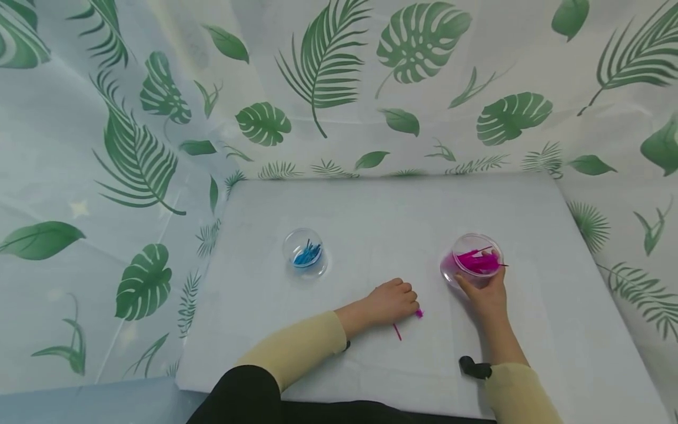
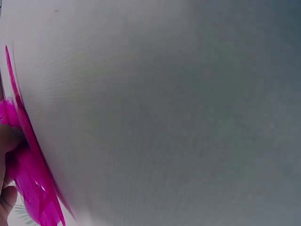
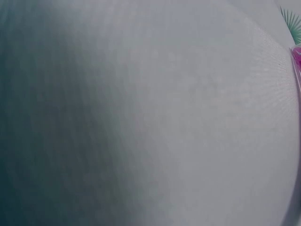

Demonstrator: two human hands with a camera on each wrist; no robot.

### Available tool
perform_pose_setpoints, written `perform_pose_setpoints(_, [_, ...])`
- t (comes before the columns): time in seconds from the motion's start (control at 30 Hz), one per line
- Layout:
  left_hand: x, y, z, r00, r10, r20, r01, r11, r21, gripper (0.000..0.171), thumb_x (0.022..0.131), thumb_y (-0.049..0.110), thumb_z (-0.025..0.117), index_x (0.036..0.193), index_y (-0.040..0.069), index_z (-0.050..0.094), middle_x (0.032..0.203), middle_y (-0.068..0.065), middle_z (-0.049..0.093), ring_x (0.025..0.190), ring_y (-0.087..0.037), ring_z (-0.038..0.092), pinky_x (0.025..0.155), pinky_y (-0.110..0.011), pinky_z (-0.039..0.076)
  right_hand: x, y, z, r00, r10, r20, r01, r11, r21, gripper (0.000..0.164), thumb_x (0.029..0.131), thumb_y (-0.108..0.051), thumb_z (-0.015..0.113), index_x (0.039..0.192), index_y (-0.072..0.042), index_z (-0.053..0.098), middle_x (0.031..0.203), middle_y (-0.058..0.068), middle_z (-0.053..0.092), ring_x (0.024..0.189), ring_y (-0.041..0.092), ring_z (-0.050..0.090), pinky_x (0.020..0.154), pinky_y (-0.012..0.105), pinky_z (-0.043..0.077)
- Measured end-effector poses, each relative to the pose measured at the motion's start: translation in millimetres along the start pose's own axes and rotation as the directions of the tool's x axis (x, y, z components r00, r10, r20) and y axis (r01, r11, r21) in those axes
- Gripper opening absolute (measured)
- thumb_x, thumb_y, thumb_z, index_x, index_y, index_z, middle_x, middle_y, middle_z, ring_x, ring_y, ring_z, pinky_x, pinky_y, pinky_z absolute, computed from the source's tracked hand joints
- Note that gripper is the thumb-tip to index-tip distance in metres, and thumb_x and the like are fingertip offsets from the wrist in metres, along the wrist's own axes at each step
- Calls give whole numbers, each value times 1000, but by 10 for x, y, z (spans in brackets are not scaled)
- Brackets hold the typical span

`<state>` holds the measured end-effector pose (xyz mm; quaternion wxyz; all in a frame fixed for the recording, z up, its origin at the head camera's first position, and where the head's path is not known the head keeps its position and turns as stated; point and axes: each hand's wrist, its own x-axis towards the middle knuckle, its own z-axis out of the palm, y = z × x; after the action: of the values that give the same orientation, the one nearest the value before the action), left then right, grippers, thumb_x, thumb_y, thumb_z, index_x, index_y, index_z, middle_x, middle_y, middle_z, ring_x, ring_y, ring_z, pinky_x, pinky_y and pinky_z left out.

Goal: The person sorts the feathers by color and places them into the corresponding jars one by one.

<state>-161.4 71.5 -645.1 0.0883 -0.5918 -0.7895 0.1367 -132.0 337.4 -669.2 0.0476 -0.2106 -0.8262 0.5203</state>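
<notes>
My left hand is low over the middle of the table, fingers curled around thin magenta strips. One narrow strip end sticks out below the hand, and a magenta bit shows past the fingertips. In the left wrist view the strips look glossy and long, with one tapering to a point. To the right, my right hand grips a clear round tub, thumb on the near side and fingers around the far right. More magenta strips fill this tub, some poking over its rim.
A second clear tub with blue strips stands at the left on the white table. Leaf-printed sheeting hangs behind and along both sides. A knee in dark cloth shows at the table's near edge.
</notes>
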Motion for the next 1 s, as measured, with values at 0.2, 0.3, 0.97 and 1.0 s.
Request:
perform_pose_setpoints(0.2, [28,-38,1,1000,-2,-26,2,1000,12,16,98,21,55,100,31,67,94,15,63,90,-9,52,79,-24,40,-1,-24,-9,1000,-19,-12,19,1000,2,110,79,-37,82,158,-29,5,164,13,22,153,30,16,124,52,12])
perform_pose_setpoints(0.3, [65,-102,-48,1000,-13,-22,13,1000,-17,18,98,20,55,101,32,67,93,15,63,90,-9,52,78,-24,40,-2,-39,-16,1000,-19,-9,19,1000,3,110,80,-38,81,158,-29,4,164,13,21,154,30,15,124,53,11])
perform_pose_setpoints(0.97, [662,-1039,-1220,946,-256,-199,194,939,-284,19,101,33,56,114,30,70,109,15,70,108,-6,62,91,-20,47,-15,-34,-11,1000,-16,1,16,1000,7,110,81,-39,80,158,-29,2,165,13,20,153,32,15,123,55,11])
perform_pose_setpoints(1.0, [699,-1056,-1264,941,-264,-211,194,933,-302,19,101,34,56,113,29,70,109,15,70,108,-6,61,91,-20,47,-19,-34,-11,1000,-11,5,11,1000,9,110,81,-40,80,158,-29,2,165,13,19,153,32,15,123,56,11])
